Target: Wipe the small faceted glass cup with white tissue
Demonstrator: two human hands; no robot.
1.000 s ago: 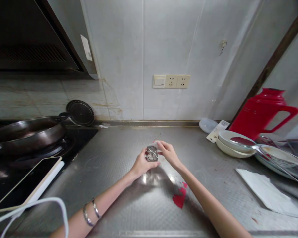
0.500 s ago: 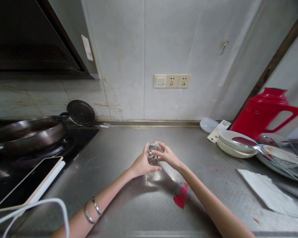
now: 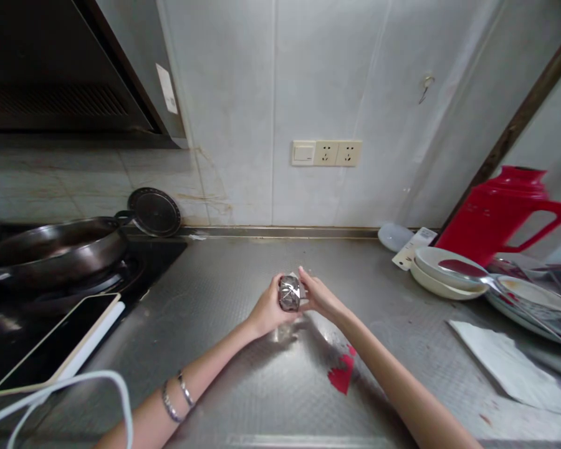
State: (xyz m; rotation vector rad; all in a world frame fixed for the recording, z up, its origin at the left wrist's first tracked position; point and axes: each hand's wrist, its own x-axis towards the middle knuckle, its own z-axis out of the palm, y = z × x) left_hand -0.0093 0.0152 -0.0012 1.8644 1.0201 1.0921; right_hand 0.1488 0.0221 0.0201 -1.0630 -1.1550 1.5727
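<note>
Above the middle of the steel counter, a small faceted object [image 3: 289, 294], shiny grey-brown and glass-like, sits between my two hands; its exact kind is unclear. My left hand [image 3: 270, 310] wraps round its left side and underside, fingers closed on it. From the right, my right hand [image 3: 321, 295] presses curved fingers to its side, and a small pale piece shows at these fingertips, too small to name. Two silver bangles [image 3: 177, 399] circle the left forearm. A red patch [image 3: 341, 374] marks the counter near my right forearm.
At left are a pan [image 3: 60, 252] on the black stove, a phone [image 3: 58, 343] and a white cable [image 3: 107, 376]. On the right stand stacked bowls [image 3: 442, 280], a ladle [image 3: 465, 269], a red thermos [image 3: 495, 212] and a white paper sheet [image 3: 507, 358].
My right fingers have moved off the front of the faceted object to its right side, so its face shows more. The left hand keeps its hold. The view has shifted slightly.
</note>
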